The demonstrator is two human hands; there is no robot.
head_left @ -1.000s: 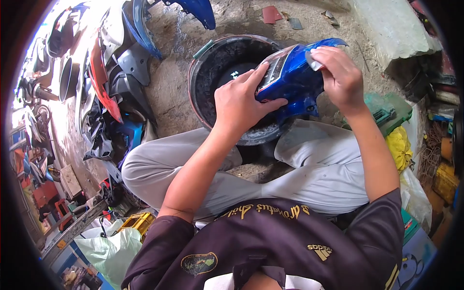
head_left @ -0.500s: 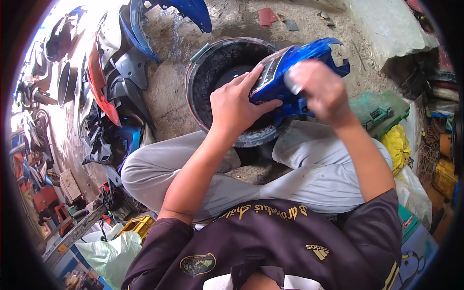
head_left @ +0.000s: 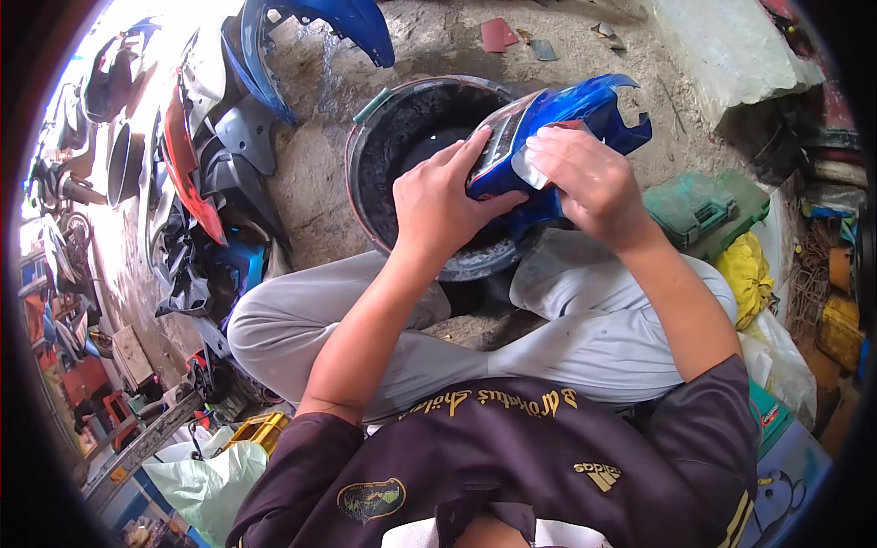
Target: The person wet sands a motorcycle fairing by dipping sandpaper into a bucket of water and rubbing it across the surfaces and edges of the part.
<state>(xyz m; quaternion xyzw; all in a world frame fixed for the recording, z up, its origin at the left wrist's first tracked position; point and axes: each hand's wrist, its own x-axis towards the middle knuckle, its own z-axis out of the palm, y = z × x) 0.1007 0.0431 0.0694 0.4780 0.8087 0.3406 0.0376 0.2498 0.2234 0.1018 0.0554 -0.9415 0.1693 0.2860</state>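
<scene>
A glossy blue motorcycle fairing panel (head_left: 598, 102), with a dark decal strip along its near-left side, is held tilted over a black bucket (head_left: 361, 178). My left hand (head_left: 437, 199) grips its left end, thumb underneath and fingers on the decal side. My right hand (head_left: 589, 178) is closed on a small folded sheet, white on one face and reddish at the edge, apparently sandpaper (head_left: 528, 172), which rests against the panel's upper surface. The bucket's dark inside shows a wet glint. The panel's underside is mostly hidden.
Blue fairing parts (head_left: 352, 27) lie on the concrete at top left, beside a pile of red, grey and black panels (head_left: 196, 173). Reddish sheet scraps (head_left: 498, 35) lie beyond the bucket. On the right are a green case (head_left: 708, 215), a yellow bag (head_left: 747, 279) and a concrete block (head_left: 740, 59).
My right hand, blurred by motion before, has shifted slightly left and down along the panel and now shows sharply. My left hand keeps its hold; the whole view has drifted slightly.
</scene>
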